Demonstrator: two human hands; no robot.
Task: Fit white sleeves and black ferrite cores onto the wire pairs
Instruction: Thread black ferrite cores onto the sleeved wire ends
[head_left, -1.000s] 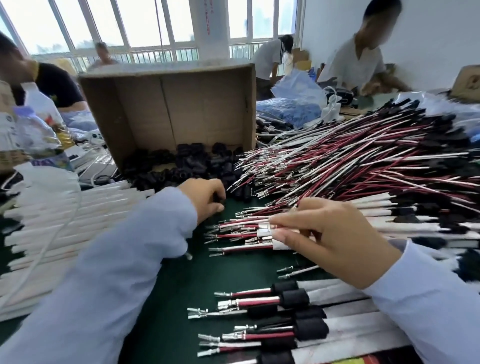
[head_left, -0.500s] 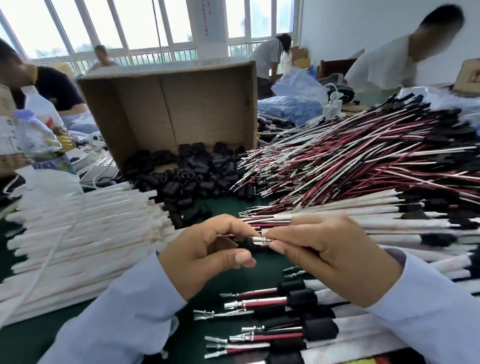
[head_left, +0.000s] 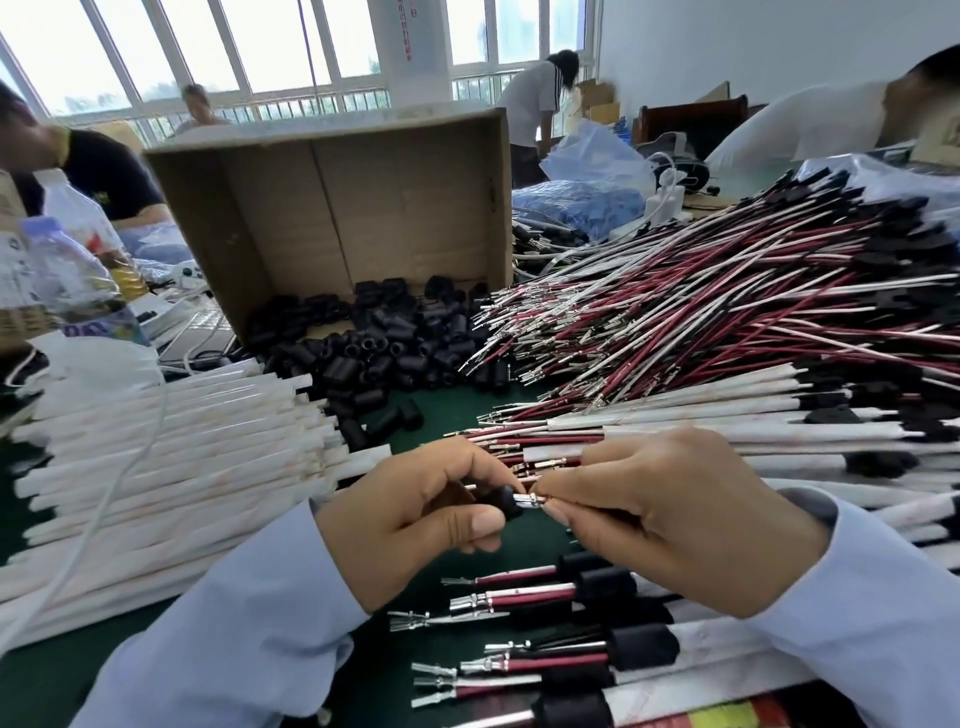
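My left hand (head_left: 426, 514) pinches a black ferrite core (head_left: 503, 500) over the green table. My right hand (head_left: 670, 519) pinches a wire pair (head_left: 530, 501) by its metal terminals, whose tips sit at the core's opening. Loose black cores (head_left: 374, 353) spill from a tipped cardboard box (head_left: 332, 218). Empty white sleeves (head_left: 171, 447) lie stacked at the left. A heap of red and white wire pairs (head_left: 701, 317) fills the right. Sleeved pairs (head_left: 727, 421) lie behind my right hand. Pairs fitted with sleeves and cores (head_left: 582, 644) lie near the front edge.
Plastic bottles (head_left: 78, 280) stand at the far left, and a white cable (head_left: 104, 499) runs across the sleeves. Other people work at the far side and right of the table. Blue plastic bags (head_left: 576, 202) lie behind the wire heap.
My left hand came back from the core pile with a core and met my right hand. My right hand lifted a wire pair, and the terminals now touch the core.
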